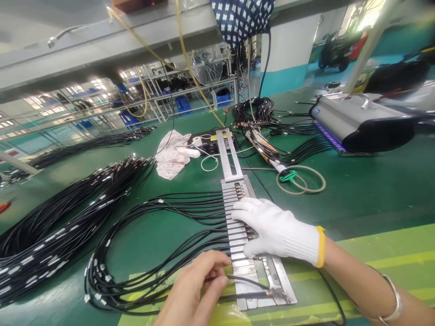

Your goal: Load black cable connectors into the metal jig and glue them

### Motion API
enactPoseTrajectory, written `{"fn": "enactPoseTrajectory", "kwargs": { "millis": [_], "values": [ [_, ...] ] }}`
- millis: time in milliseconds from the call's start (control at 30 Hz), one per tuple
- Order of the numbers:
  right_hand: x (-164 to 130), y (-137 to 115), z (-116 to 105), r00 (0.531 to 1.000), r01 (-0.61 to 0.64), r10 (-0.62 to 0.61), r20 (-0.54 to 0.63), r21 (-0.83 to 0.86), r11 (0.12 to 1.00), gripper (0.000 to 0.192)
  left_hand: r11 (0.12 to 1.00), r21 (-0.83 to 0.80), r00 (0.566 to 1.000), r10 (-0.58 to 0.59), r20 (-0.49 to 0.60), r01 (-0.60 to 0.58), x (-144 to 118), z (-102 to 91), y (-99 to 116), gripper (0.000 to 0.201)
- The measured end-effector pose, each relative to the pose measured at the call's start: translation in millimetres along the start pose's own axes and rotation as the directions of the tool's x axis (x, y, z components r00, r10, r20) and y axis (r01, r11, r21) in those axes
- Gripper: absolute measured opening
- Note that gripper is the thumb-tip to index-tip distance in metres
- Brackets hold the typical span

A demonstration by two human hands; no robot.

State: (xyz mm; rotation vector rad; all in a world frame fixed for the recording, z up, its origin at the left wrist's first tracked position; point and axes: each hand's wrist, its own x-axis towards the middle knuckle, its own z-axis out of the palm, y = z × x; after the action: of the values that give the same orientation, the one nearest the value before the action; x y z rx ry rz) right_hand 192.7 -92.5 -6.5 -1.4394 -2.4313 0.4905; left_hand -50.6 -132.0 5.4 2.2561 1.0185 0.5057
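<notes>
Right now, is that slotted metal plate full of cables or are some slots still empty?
Partly filled. The metal fixture has black cables in many slots; the left hand presses one in near its front end. The gloved right hand hides other slots.

Left hand: wrist and forearm cut off by the bottom edge.
Metal jig: middle slots hidden under the gloved right hand.
Cable bundle: far ends cut off at the left edge.
Patterned cloth: upper part cut off by the top edge.
Background shelves: contents blurred, not to be told.
</notes>
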Motion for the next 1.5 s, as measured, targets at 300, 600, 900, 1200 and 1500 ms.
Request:
{"fn": "enactPoseTrajectory", "kwargs": {
  "millis": [300, 600, 900, 1200, 1500],
  "values": [
    [-1, 5, -2, 1.0, -0.016, 0.017, -0.02, 0.048, 0.999, 0.047, 0.961, 0.251, 0.971, 0.166, -0.171, -0.12, -7, 12.7, -11, 0.015],
    [0, 4, -2, 1.0, -0.021, 0.022, -0.022, 0.053, 0.998, 0.045, 0.874, 0.439, 0.936, 0.31, -0.169, -0.211, -7, 15.2, -8, 0.019],
    [-1, 7, -2, 0.999, -0.005, 0.007, -0.037, 0.053, 0.999, 0.044, 0.899, 0.393, 0.939, 0.285, -0.192, -0.193, -7, 19.1, -11, 0.018],
    [-2, 4, -7, 0.999, -0.051, 0.05, 0.015, 0.038, 0.998, 0.048, 0.963, 0.25, 0.981, 0.137, -0.135, -0.1, -6, 22.7, -10, 0.02],
    [-4, -4, -21, 0.989, -0.123, 0.116, 0.095, 0.072, 0.99, 0.052, 0.967, 0.252, 0.999, 0.031, -0.013, -0.026, -9, 21.0, -15, 0.025]
  ]
}}
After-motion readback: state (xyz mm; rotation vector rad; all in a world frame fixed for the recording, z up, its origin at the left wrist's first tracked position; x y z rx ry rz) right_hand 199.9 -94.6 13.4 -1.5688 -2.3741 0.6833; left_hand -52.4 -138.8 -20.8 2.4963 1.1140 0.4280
